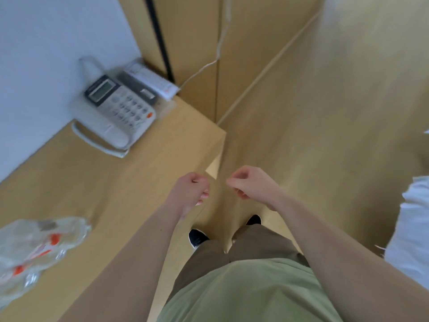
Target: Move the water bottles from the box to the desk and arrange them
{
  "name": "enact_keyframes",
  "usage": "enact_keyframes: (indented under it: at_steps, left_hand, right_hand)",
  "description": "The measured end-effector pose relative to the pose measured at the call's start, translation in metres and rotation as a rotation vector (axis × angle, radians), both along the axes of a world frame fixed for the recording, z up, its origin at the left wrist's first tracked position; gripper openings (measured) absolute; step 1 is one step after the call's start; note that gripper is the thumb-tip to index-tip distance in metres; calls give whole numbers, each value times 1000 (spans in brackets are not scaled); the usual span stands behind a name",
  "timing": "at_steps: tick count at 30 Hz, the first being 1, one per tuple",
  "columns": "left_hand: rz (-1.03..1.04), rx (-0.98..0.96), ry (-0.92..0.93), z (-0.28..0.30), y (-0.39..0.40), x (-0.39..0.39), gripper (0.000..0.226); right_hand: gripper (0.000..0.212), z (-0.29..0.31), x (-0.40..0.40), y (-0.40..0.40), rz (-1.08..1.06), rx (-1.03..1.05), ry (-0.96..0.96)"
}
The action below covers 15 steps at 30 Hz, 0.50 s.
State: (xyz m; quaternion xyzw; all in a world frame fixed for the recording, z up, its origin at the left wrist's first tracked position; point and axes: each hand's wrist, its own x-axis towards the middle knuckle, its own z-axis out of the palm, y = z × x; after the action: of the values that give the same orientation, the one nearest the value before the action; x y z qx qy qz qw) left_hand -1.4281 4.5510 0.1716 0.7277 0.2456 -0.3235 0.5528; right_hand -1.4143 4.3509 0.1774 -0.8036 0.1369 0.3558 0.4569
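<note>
Clear water bottles (34, 247) with red-and-white labels lie blurred on the wooden desk (130, 177) at the lower left. My left hand (192, 189) hangs over the desk's right edge, fingers loosely curled, holding nothing. My right hand (248, 184) hovers beside it over the floor, also loosely curled and empty. The two hands are a small gap apart. No box is in view.
A white desk phone (116, 115) sits at the desk's back by the wall, with a cable running up the wooden panel (197, 43). A white object (413, 228) stands at the right edge. Wooden floor (313, 135) lies ahead, and my shoes show below.
</note>
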Motion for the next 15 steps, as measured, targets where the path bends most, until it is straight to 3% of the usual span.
enact_keyframes:
  at_steps: [15]
  left_hand:
    - [-409,23,-47,-1,-237,109,13]
  right_hand:
    - [22,-8,14,-248,-540,55,-12]
